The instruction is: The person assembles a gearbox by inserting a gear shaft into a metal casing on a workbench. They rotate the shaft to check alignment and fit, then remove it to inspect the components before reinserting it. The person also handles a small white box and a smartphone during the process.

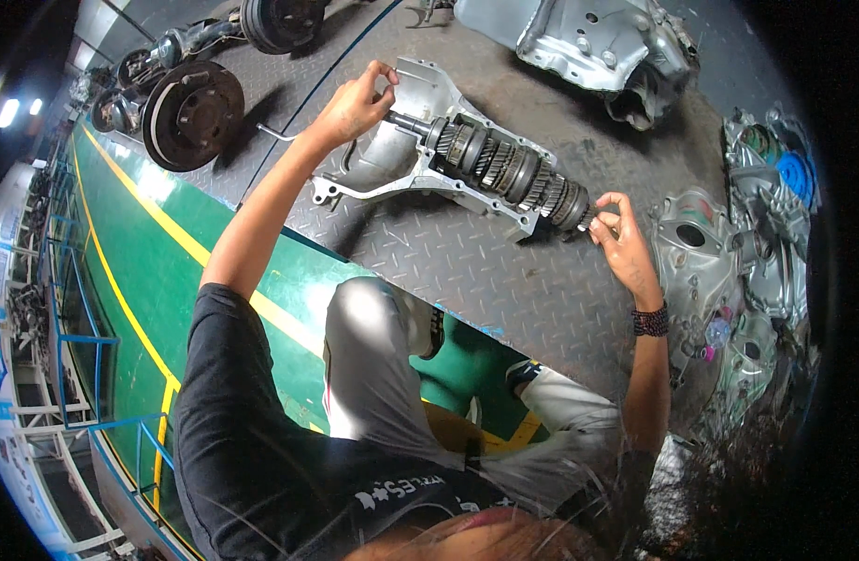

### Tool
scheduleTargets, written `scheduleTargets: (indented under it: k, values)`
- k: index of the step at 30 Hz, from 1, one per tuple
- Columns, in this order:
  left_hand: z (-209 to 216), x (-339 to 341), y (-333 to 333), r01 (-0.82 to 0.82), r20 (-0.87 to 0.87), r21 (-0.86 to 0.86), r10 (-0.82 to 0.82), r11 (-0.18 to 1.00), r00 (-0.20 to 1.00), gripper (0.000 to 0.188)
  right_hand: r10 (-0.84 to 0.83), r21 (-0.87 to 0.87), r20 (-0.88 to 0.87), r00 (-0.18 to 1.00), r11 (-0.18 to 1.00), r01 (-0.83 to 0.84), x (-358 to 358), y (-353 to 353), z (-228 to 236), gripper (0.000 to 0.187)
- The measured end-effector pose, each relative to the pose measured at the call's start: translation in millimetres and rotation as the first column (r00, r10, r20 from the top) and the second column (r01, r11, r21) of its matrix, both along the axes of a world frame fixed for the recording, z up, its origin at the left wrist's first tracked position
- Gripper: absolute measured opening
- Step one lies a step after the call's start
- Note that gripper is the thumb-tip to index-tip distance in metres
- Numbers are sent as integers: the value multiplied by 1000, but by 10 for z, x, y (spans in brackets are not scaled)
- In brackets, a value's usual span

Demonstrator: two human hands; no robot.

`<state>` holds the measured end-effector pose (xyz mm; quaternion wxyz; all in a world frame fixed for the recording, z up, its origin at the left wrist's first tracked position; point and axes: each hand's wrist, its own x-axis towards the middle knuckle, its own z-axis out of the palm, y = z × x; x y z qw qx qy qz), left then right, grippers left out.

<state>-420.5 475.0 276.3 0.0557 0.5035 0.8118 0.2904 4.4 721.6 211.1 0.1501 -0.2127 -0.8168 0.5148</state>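
Observation:
A long gear shaft [501, 168] with several toothed gears lies along the open half of a silver gearbox housing [392, 189]. Its thin end points to the upper left, where my left hand [357, 105] has its fingers curled at the shaft's tip. Part of that grip is hidden behind the hand. At the opposite end, beyond the housing's edge, my right hand [624, 251] pinches the end of the shaft beside the last gear with thumb and fingers. The housing rests on a dark metal bench top [448, 266] with a raised tread pattern.
A wheel hub with a brake disc [194, 114] is at the upper left, and a thin bent rod [276, 134] lies near it. Another silver housing [588, 47] stands at the far side. More metal casings [701, 243] crowd the right. The bench's near edge borders a green floor [158, 243].

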Motion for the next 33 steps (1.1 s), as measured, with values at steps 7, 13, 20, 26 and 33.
scheduleTargets:
  k: [7, 13, 20, 26, 33]
  values:
    - [17, 40, 4, 19, -175, -119, -40, 993, 984, 33, 13, 128, 12, 1000, 992, -15, 23, -76, 124, 32]
    - [-47, 124, -117, 180, -276, -96, -200, 979, 940, 24, -213, 592, 320, 923, 805, -20, 175, -276, 223, 36]
    - [275, 20, -102, 238, 104, -314, -216, 919, 971, 35, -147, 602, 280, 949, 797, -54, 1, 31, -20, 29]
    - [243, -304, 295, 201, 66, -879, -307, 433, 949, 36, 405, -335, 718, 566, 914, -229, -405, 452, 336, 28]
    - [-46, -67, 10, 45, -418, -425, -240, 904, 876, 20, -319, 666, 383, 867, 746, -20, -261, -68, 4, 23]
